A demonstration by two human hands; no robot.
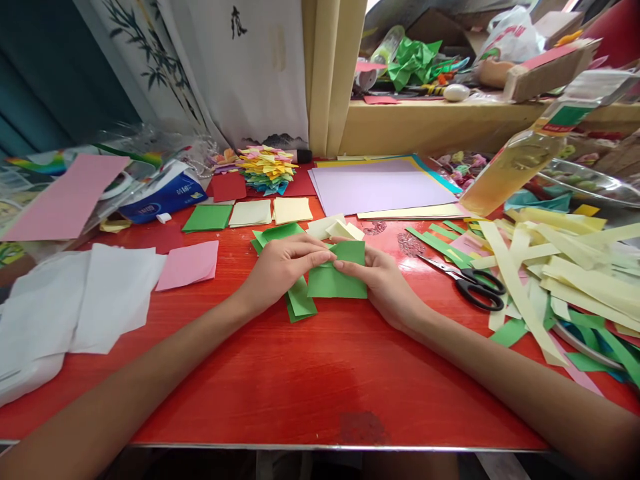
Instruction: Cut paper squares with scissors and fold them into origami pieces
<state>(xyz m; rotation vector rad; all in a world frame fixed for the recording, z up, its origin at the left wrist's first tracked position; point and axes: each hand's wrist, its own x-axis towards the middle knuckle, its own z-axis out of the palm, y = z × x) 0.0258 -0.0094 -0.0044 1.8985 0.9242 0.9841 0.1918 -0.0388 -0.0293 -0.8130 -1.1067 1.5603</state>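
Between my two hands is a square of green paper, held just above the red table, with a fold line across its upper part. My left hand pinches its upper left side with thumb and fingers. On the right edge, my right hand grips it, thumb lying on the front and fingers hidden behind. Other green paper pieces lie under and beside my left hand, partly covered by it. Behind my fingers sit small cream folded papers.
Black-handled scissors lie to the right, beside a heap of paper strips. A bottle leans behind them. Stacked paper squares, large lilac sheets and a colourful folded-paper piece are at the back. White tissues lie left.
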